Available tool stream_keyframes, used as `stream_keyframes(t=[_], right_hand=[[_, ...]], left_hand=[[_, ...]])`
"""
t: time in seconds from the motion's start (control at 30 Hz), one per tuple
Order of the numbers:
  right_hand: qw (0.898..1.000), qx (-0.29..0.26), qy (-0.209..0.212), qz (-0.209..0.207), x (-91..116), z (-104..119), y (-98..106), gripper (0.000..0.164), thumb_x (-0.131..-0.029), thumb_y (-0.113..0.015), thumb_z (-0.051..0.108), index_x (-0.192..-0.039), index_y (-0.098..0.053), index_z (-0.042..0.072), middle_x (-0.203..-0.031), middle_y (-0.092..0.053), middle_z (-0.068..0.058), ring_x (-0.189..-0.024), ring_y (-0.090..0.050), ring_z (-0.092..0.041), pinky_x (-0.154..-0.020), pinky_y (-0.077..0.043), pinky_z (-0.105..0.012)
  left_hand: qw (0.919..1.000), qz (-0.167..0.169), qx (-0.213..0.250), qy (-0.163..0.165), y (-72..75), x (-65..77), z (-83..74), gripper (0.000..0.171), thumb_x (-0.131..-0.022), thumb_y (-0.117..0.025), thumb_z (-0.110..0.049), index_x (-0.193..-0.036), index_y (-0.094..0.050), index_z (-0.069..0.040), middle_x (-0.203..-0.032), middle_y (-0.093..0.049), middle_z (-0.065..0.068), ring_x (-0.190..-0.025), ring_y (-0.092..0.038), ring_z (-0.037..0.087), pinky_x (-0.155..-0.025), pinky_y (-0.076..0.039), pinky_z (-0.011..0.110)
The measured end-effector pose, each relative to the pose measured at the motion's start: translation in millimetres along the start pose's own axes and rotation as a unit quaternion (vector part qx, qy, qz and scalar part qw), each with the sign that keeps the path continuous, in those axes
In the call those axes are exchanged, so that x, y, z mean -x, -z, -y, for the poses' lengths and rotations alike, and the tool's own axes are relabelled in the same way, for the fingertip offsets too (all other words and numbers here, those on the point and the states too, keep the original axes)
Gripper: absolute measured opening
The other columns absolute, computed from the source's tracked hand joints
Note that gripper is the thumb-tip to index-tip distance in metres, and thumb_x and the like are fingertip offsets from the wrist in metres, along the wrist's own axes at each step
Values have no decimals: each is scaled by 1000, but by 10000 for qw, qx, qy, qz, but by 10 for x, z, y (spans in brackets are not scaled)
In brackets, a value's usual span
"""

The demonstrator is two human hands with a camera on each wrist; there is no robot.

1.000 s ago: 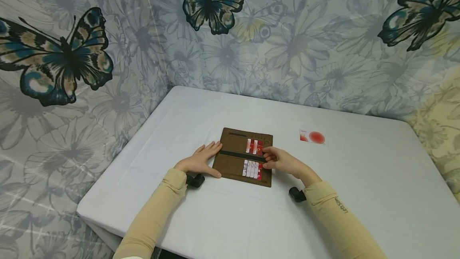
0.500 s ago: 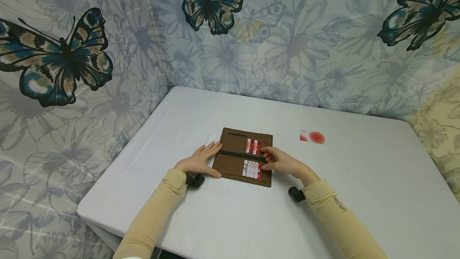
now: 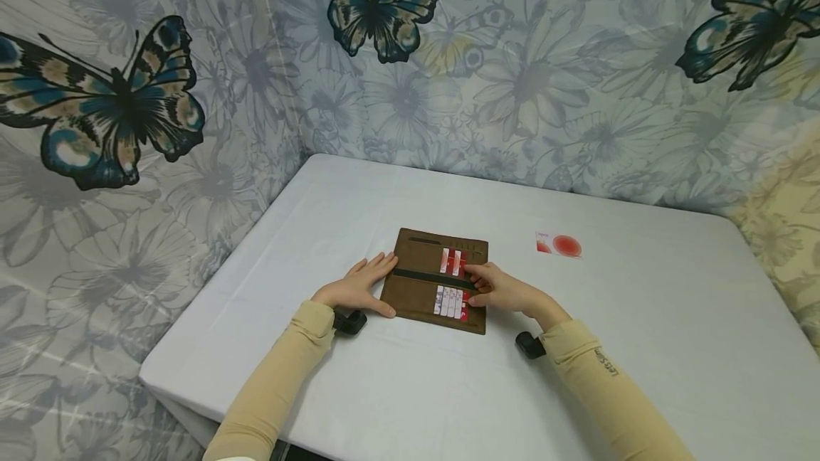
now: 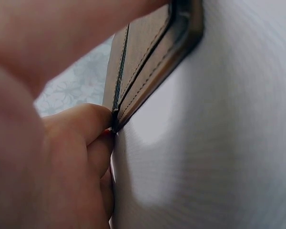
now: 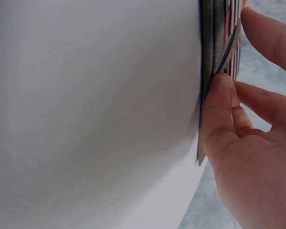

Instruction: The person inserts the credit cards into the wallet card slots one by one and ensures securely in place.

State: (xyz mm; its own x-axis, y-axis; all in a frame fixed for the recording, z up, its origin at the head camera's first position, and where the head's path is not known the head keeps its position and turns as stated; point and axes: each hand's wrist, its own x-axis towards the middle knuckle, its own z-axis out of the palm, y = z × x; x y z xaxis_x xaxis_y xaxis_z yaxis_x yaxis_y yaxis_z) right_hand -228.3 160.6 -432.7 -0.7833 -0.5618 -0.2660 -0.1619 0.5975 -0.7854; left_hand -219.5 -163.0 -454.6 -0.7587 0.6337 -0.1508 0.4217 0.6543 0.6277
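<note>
A brown wallet (image 3: 416, 297) lies spread open on the white table, a dark band across its middle. Red-and-white cards (image 3: 450, 262) stand in the slots of its far half, and pale cards (image 3: 446, 301) with a red one fill the near half's slots. My left hand (image 3: 354, 287) rests with spread, straight fingers along the wallet's left edge. My right hand (image 3: 506, 289) has bent fingers at the right side, its fingertips against the slots of both halves. In the right wrist view, fingertips (image 5: 221, 88) touch the layered card slots (image 5: 231, 43); whether they pinch a card I cannot tell.
A white card with a red circle (image 3: 566, 245) lies flat on the table, beyond and right of the wallet. The table (image 3: 359, 191) stands against walls covered in butterfly-print fabric (image 3: 403, 98). Each wrist wears a small black camera (image 3: 529, 345).
My right fingertips have shifted slightly left over the card slots. My left hand, the wallet and the loose card have kept their places.
</note>
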Motion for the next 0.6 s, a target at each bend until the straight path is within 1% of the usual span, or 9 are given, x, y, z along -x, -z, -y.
stream_keyframes(t=[0.23,0.3,0.47,0.6], right_hand=[[9998,156,-78,36,8,23,30,64,-88,-64,14,-141,-32,-3,-117,-40,-15,-106,-40,-29,-94,-37,-44],[9999,77,-90,3,5,15,40,64,-89,-63,16,-141,-33,-3,-117,-41,-14,-106,-40,-28,-93,-37,-42],[9990,-397,-78,-194,60,-63,60,60,-91,-61,24,-139,-36,-1,-115,-48,-11,-105,-44,-26,-89,-39,-39],[9986,-484,2,-199,142,-130,150,57,-92,-58,31,-138,-40,3,-115,-53,-9,-103,-49,-23,-88,-40,-38]], left_hand=[[10000,18,-47,15,6,-17,-8,107,-76,-73,-46,-149,-5,-6,-154,1,7,-139,6,20,-109,7,42],[10000,-2,-46,40,11,-20,-2,108,-75,-73,-47,-149,-5,-7,-154,1,6,-139,6,19,-109,7,41],[10000,30,-14,24,-3,-21,10,108,-75,-72,-49,-149,-6,-7,-154,0,7,-139,6,20,-109,6,43],[10000,-8,-30,-12,-9,-10,21,108,-75,-72,-49,-149,-7,-7,-154,-1,7,-139,5,20,-109,6,43]])
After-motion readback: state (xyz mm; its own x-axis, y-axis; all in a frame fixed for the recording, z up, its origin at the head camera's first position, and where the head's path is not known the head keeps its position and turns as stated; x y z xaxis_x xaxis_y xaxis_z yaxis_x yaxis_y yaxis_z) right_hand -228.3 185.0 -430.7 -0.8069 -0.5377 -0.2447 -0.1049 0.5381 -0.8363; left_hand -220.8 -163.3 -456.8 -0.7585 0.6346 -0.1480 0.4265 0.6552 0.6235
